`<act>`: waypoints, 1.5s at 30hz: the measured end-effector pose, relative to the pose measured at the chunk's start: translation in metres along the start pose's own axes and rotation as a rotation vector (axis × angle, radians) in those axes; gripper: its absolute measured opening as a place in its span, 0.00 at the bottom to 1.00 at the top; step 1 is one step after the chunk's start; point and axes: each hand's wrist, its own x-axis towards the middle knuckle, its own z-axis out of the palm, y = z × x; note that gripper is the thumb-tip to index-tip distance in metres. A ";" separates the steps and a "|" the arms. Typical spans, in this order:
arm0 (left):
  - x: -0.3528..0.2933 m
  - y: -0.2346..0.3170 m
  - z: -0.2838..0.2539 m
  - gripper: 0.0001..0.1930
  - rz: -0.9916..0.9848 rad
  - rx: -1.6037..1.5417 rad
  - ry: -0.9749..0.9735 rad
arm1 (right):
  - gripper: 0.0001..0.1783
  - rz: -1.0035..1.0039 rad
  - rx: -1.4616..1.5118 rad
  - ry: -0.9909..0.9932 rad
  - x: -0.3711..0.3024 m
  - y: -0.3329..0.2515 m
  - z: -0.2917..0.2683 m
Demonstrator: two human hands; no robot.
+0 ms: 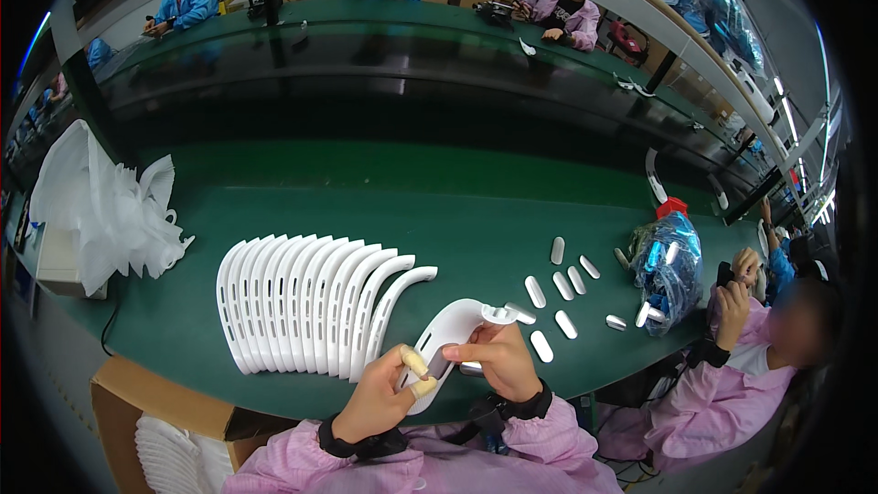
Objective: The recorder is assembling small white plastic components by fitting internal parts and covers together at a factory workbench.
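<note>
Both my hands hold one white curved plastic piece over the front edge of the green table. My left hand, with pale covers on the thumb and a finger, grips its lower left side. On its other side my right hand has the thumb pressed on a grey oblong plate lying against the piece's inner face; whether the plate is seated cannot be made out. To the left stands a row of several similar white curved pieces with slots. Several loose silver oblong plates lie to the right.
A clear and blue plastic bag lies at right, beside a co-worker in pink. White foam wrapping is heaped at left. An open carton stands below the table's left front. A dark conveyor belt runs behind the table.
</note>
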 end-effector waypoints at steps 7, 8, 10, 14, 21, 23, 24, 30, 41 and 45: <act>0.022 0.011 -0.001 0.07 0.043 -0.374 0.188 | 0.25 0.242 -0.214 -0.307 -0.008 -0.003 0.010; 0.026 0.006 -0.005 0.07 0.060 -0.246 0.185 | 0.22 0.268 -0.162 -0.278 -0.003 -0.009 0.008; 0.027 0.011 -0.011 0.11 0.130 0.229 0.233 | 0.19 0.142 -0.079 -0.111 0.019 -0.013 -0.007; 0.020 0.008 -0.026 0.23 0.467 0.978 0.432 | 0.18 0.029 -0.092 0.176 0.096 -0.012 -0.056; 0.017 0.010 -0.017 0.27 0.301 1.295 0.302 | 0.26 -0.274 -0.696 0.430 0.142 -0.003 -0.102; 0.021 0.015 -0.013 0.27 0.282 1.380 0.316 | 0.23 -0.271 -1.057 0.177 0.098 -0.023 -0.078; 0.021 0.017 -0.010 0.28 0.271 1.421 0.318 | 0.22 -0.199 -1.215 0.081 0.074 -0.029 -0.063; 0.021 0.016 -0.002 0.27 0.308 1.494 0.303 | 0.25 -0.063 -1.445 -0.129 0.016 -0.009 -0.023; 0.022 0.007 -0.012 0.17 0.384 1.446 0.266 | 0.32 -0.091 -0.580 -0.111 -0.006 -0.022 -0.012; 0.018 0.021 -0.007 0.14 0.246 0.768 0.325 | 0.26 -0.062 -0.516 -0.064 -0.013 -0.029 -0.002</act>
